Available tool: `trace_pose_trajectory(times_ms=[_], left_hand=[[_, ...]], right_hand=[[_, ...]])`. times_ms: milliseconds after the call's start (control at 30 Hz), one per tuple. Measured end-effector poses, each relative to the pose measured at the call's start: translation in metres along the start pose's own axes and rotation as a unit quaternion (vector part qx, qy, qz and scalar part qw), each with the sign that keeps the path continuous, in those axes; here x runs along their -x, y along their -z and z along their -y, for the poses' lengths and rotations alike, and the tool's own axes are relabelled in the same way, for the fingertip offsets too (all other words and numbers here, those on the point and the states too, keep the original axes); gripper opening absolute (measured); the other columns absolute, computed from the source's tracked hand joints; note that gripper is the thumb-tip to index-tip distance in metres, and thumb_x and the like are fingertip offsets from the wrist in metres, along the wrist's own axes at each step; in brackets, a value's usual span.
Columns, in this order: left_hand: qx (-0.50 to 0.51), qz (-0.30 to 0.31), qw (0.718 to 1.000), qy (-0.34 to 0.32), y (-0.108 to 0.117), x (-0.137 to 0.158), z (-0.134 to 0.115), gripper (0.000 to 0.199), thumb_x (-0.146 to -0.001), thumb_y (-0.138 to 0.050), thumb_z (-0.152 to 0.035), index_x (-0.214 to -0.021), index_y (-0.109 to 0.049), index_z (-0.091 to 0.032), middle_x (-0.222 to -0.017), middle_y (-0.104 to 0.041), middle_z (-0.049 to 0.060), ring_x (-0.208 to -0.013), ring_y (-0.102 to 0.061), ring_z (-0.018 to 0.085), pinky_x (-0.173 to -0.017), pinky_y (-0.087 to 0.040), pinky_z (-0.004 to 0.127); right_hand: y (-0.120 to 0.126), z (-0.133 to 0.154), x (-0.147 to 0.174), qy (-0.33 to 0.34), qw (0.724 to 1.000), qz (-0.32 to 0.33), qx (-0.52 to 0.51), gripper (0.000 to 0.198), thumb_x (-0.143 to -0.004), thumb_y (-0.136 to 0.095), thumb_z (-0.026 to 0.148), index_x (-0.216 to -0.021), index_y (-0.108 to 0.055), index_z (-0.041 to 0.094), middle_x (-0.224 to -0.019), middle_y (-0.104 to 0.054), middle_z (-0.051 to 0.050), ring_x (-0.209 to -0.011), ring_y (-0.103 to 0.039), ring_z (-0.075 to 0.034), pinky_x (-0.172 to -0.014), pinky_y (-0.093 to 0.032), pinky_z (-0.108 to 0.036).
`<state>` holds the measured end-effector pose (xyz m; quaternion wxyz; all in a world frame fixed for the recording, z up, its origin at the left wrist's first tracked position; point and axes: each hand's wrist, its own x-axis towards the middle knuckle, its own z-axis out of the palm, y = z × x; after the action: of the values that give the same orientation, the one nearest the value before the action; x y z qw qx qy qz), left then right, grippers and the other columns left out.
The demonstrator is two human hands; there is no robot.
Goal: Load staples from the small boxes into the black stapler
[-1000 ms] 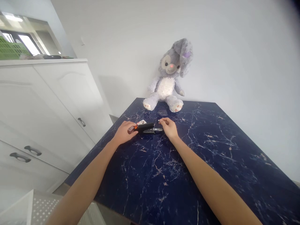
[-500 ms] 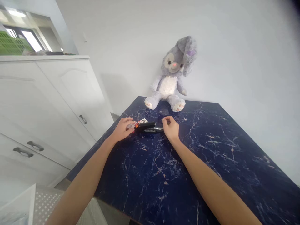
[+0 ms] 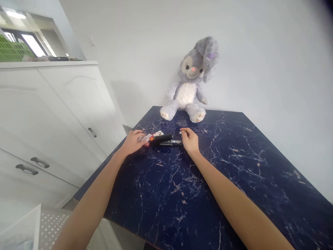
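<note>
Evidently, one opened black stapler (image 3: 163, 138) lay just below the frame's centre, on one blue marbled tabletop (image 3: 166, 208). Of two hands, the right hand (image 3: 190, 141) pinched one small pale piece (image 3: 180, 132) between thumb and forefinger; a slack pinch could drop it. The left hand (image 3: 134, 141) had fingers loosely spread at one of two red-and-white packets (image 3: 148, 139); a careless push there could jog the stapler. One plush rabbit (image 3: 186, 93) sat upper centre.

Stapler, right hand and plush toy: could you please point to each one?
Stapler (image 3: 163, 138): head view, on its black upper arm.
Right hand (image 3: 190, 141): head view, on its back.
Plush toy (image 3: 186, 94): head view, on its white belly.
</note>
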<state>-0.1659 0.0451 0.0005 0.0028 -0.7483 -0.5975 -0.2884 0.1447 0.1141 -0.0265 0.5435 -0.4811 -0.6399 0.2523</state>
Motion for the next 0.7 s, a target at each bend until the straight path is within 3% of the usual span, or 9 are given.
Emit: trace_pose_trajectory(times_ms=[200, 300, 400, 500, 633, 700], left_hand=[[0.003, 0.040, 0.999, 0.006, 0.010, -0.001, -0.011, 0.034, -0.079, -0.067, -0.050, -0.093, -0.079, -0.021, -0.124, -0.068, 0.013, -0.117, -0.059, 0.037, -0.105, -0.041, 0.052], [0.056, 0.032, 0.997, 0.047, 0.011, 0.000, -0.013, 0.034, -0.078, -0.069, -0.045, -0.104, -0.076, -0.023, -0.116, -0.072, 0.010, -0.109, -0.063, 0.033, -0.098, -0.047, 0.048], [0.150, -0.018, 0.982, 0.115, 0.008, 0.000, -0.012, 0.037, -0.082, -0.067, -0.040, -0.115, -0.069, -0.024, -0.114, -0.073, 0.008, -0.099, -0.068, 0.027, -0.091, -0.051, 0.043], [0.293, -0.055, 0.941, 0.161, 0.005, -0.003, -0.012, 0.039, -0.081, -0.070, -0.038, -0.116, -0.068, -0.021, -0.115, -0.072, 0.008, -0.095, -0.070, 0.026, -0.087, -0.055, 0.041], [0.514, -0.035, 0.837, 0.186, 0.004, -0.005, -0.017, 0.048, -0.071, -0.080, -0.027, -0.118, -0.071, -0.018, -0.121, -0.071, 0.010, -0.110, -0.067, 0.028, -0.097, -0.055, 0.042], [0.557, -0.024, 0.808, 0.188, 0.005, -0.005, -0.021, 0.053, -0.070, -0.083, -0.025, -0.121, -0.071, -0.017, -0.121, -0.071, 0.011, -0.115, -0.066, 0.028, -0.102, -0.053, 0.043]], right_hand=[[-0.002, -0.008, -0.003, -0.052, 0.998, -0.029, -0.018, 0.030, -0.085, -0.056, 0.038, -0.100, -0.073, 0.020, -0.084, -0.075, -0.006, -0.078, -0.068, -0.023, -0.079, -0.050, -0.036], [-0.003, -0.006, -0.002, -0.044, 0.999, -0.026, -0.012, 0.028, -0.084, -0.059, 0.040, -0.098, -0.074, 0.020, -0.085, -0.076, -0.006, -0.079, -0.069, -0.024, -0.081, -0.050, -0.037], [-0.003, -0.003, -0.001, -0.022, 0.999, -0.028, -0.001, 0.025, -0.085, -0.058, 0.037, -0.097, -0.074, 0.021, -0.087, -0.076, -0.006, -0.077, -0.068, -0.022, -0.082, -0.051, -0.037], [-0.003, -0.001, 0.001, 0.025, 0.999, -0.033, 0.009, 0.024, -0.086, -0.054, 0.030, -0.093, -0.075, 0.021, -0.095, -0.075, -0.007, -0.081, -0.068, -0.021, -0.084, -0.052, -0.036], [-0.004, 0.002, 0.003, 0.072, 0.997, -0.033, 0.012, 0.026, -0.087, -0.051, 0.026, -0.094, -0.076, 0.020, -0.100, -0.074, -0.008, -0.086, -0.068, -0.022, -0.085, -0.053, -0.036], [-0.004, 0.004, 0.005, 0.079, 0.996, -0.031, 0.014, 0.027, -0.089, -0.052, 0.027, -0.098, -0.075, 0.019, -0.101, -0.074, -0.009, -0.086, -0.068, -0.022, -0.085, -0.053, -0.036]])
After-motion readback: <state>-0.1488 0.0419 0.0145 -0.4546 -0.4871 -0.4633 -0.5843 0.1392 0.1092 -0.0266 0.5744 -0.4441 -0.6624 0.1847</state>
